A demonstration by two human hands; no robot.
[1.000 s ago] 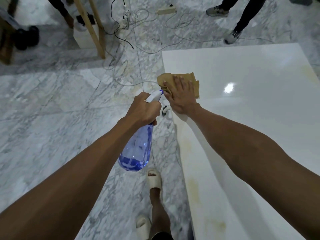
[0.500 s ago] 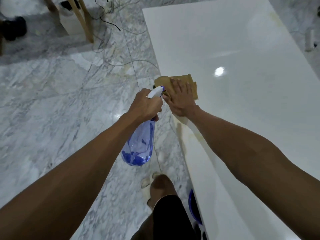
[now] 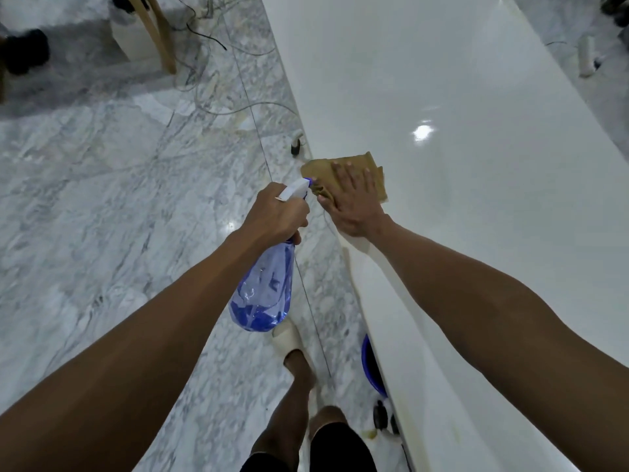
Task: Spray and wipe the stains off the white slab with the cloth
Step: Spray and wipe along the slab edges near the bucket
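Note:
A glossy white slab (image 3: pixel 476 199) stretches from the near right to the far middle. On its left edge lies a tan cloth (image 3: pixel 371 165), with my right hand (image 3: pixel 354 202) pressing flat on it, fingers straight. My left hand (image 3: pixel 277 216) grips the neck of a blue translucent spray bottle (image 3: pixel 263 294), which hangs over the floor just left of the slab, its white nozzle pointing at the cloth. Faint yellowish stains (image 3: pixel 350 257) show along the slab's left edge, nearer to me than the cloth.
Grey marble floor (image 3: pixel 119 199) lies to the left, with loose cables (image 3: pixel 218 80) and a wooden leg (image 3: pixel 153 32) at the back. A blue basin (image 3: pixel 371 369) sits under the slab's edge near my feet (image 3: pixel 287 338). A small dark object (image 3: pixel 296 144) lies by the slab.
The view has dropped and swung along the slab as I stepped forward. My right hand and the cloth slid along the left edge. The bottle stays in my left hand.

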